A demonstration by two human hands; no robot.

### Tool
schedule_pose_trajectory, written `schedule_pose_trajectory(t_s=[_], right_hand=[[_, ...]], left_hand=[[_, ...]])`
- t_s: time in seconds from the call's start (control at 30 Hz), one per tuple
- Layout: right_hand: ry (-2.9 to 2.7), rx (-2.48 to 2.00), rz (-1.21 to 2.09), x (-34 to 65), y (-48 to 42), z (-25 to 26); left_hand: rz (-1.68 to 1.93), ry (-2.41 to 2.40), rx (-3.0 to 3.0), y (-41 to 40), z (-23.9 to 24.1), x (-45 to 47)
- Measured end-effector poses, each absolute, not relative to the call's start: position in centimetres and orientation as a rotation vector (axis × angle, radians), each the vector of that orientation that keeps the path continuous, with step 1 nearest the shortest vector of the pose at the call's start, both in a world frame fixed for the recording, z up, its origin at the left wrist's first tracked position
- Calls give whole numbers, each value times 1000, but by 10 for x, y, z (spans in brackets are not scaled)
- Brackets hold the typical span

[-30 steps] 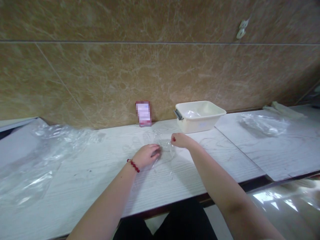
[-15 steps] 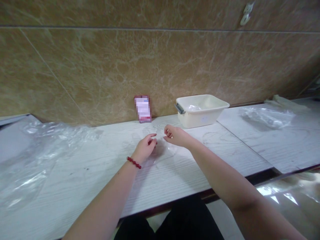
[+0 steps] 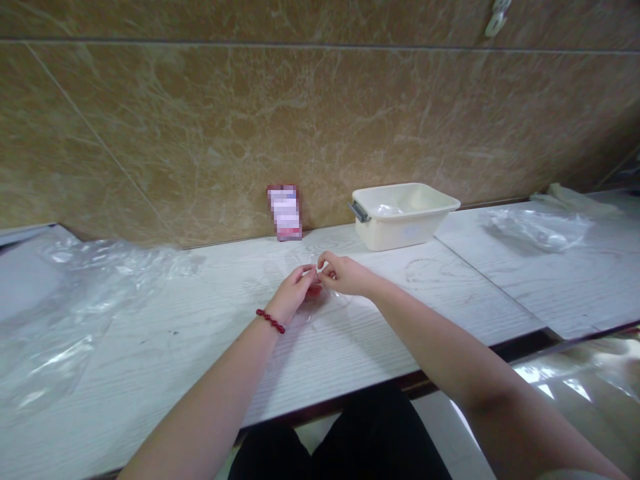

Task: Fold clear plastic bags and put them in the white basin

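Note:
My left hand, with a red bead bracelet on its wrist, is closed in a pinch at the middle of the table. Facing it, my right hand pinches too, and the fingertips of both almost meet. Between and below them is thin clear plastic film, hard to make out against the pale tabletop. The fingers hide the part they grip.
A cream plastic bin with a grey handle stands against the wall, clear plastic inside. Left of it leans a blurred phone-like panel. Clear plastic sheeting spreads across the left of the table; a crumpled clear bag lies right.
My hands have come together, the right moving left until the fingertips nearly touch. Before, a gap stood between them and my left fingers were apart. The view has shifted slightly.

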State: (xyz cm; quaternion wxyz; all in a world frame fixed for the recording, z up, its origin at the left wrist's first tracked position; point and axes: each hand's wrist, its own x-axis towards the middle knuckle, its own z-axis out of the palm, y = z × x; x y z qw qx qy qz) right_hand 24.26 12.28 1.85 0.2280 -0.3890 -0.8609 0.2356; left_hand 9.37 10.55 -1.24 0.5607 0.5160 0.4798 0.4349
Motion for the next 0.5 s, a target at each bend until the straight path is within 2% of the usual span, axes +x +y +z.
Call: schedule_pose_trajectory(t_s=[0.17,0.37,0.5], right_hand=[[-2377,-1028,688,247,125,22],[-2628,-1123,421,265,133,29],[-2794,-1148,406,270,134,31]], left_hand=[[1018,1243,1286,111,-17,88],[900,1492,1699,115,-23,80],[787,1603,1868,112,-17,80]])
